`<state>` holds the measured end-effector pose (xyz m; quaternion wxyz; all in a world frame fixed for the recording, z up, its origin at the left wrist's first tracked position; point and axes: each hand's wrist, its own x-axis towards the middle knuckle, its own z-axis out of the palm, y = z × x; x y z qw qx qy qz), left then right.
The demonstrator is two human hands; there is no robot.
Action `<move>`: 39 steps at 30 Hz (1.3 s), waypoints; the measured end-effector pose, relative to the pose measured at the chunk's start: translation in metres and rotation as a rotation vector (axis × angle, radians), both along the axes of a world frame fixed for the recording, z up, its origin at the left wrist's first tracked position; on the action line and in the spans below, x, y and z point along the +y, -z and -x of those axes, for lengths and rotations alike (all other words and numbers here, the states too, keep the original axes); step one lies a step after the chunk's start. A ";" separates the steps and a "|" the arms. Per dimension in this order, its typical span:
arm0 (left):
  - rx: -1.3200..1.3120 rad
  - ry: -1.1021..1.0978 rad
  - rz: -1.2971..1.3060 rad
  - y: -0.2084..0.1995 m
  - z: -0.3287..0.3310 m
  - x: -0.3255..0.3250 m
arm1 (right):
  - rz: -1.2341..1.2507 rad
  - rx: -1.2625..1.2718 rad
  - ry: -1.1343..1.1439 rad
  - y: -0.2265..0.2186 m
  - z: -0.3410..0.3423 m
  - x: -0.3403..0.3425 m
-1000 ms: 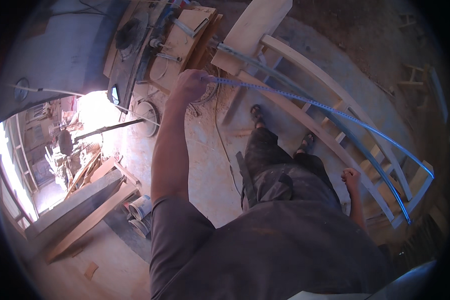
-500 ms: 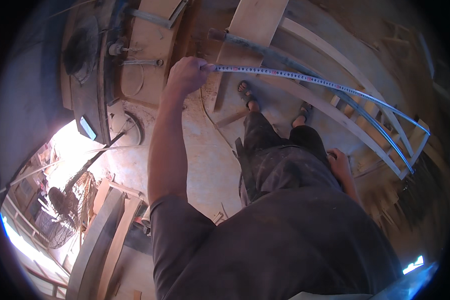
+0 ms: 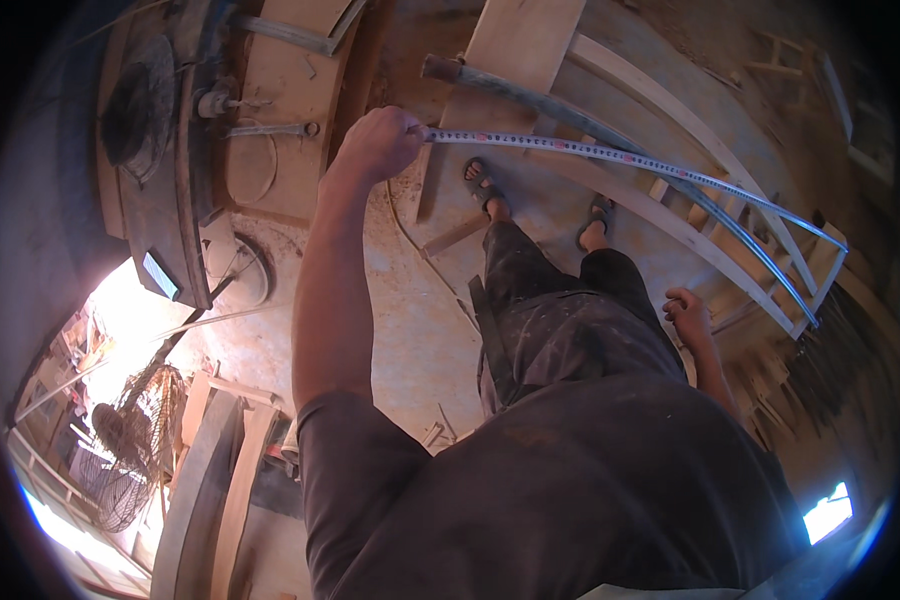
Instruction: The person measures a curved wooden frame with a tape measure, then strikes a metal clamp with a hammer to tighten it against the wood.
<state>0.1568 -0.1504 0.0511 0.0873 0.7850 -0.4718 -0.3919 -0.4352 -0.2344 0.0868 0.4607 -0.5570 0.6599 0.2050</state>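
Observation:
My left hand point(image 3: 378, 146) is closed on the low-number end of a tape measure point(image 3: 570, 147), with the arm stretched forward. The white blade runs from my fist to the far right, ending near the corner of a long wooden frame point(image 3: 660, 212); I cannot make out its case. A grey metal tube point(image 3: 560, 112) crosses beneath the blade and also lies over the frame. My right hand point(image 3: 688, 315) hangs beside my right thigh, fingers loosely bent and somewhat apart, with nothing visible in it.
A wide wooden board point(image 3: 520, 45) lies beyond the tape. To the left are a bench with a wrench point(image 3: 275, 130), a phone point(image 3: 160, 275) and a round disc point(image 3: 240, 272). Planks point(image 3: 238, 490) and a wire-caged fan point(image 3: 120, 440) stand at the lower left. My sandalled feet point(image 3: 485, 185) are below the blade.
My right hand has come away from my thigh and moved slightly outward. The left hand still holds the tape, and the view has shifted slightly.

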 end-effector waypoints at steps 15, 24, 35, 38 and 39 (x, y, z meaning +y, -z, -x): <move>0.219 0.075 -0.019 0.009 -0.021 -0.012 | 0.015 -0.022 -0.068 -0.007 -0.056 0.011; 0.308 0.016 -0.114 0.009 -0.023 -0.016 | 0.030 -0.032 -0.039 -0.002 -0.080 0.010; 0.308 0.064 -0.075 0.007 -0.027 -0.017 | 0.040 -0.038 -0.081 0.007 -0.075 0.015; 0.287 0.084 -0.006 0.017 -0.027 -0.014 | 0.059 -0.070 -0.114 0.004 -0.088 0.016; 0.279 0.140 0.082 0.025 -0.027 -0.013 | 0.081 -0.062 -0.127 -0.003 -0.092 0.014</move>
